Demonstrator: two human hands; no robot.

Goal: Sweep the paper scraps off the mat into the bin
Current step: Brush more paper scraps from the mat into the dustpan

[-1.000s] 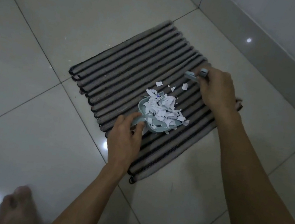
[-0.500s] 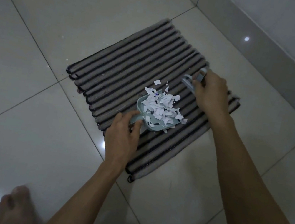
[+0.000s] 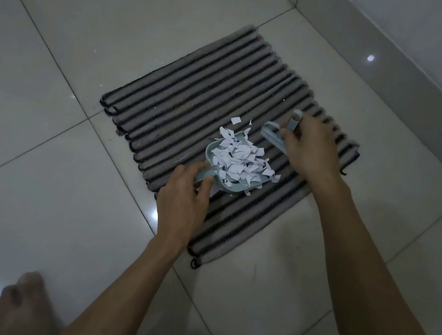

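A grey and black striped mat (image 3: 202, 99) lies on the tiled floor. On its near half sits a small pale green dustpan (image 3: 212, 152) heaped with white paper scraps (image 3: 240, 160). My left hand (image 3: 182, 205) grips the dustpan's handle. My right hand (image 3: 312, 150) grips a small pale blue brush (image 3: 273, 135), whose bristles rest on the mat just right of the heap. Two loose scraps (image 3: 236, 120) lie on the mat beyond the dustpan's mouth. No bin is in view.
Glossy white floor tiles (image 3: 34, 194) surround the mat. A wall with a grey skirting (image 3: 404, 81) runs along the right. My bare feet (image 3: 21, 306) show at the bottom edge.
My right hand has drawn the brush toward the dustpan, pushing scraps into the heap. My left hand and the dustpan have stayed in place on the mat.
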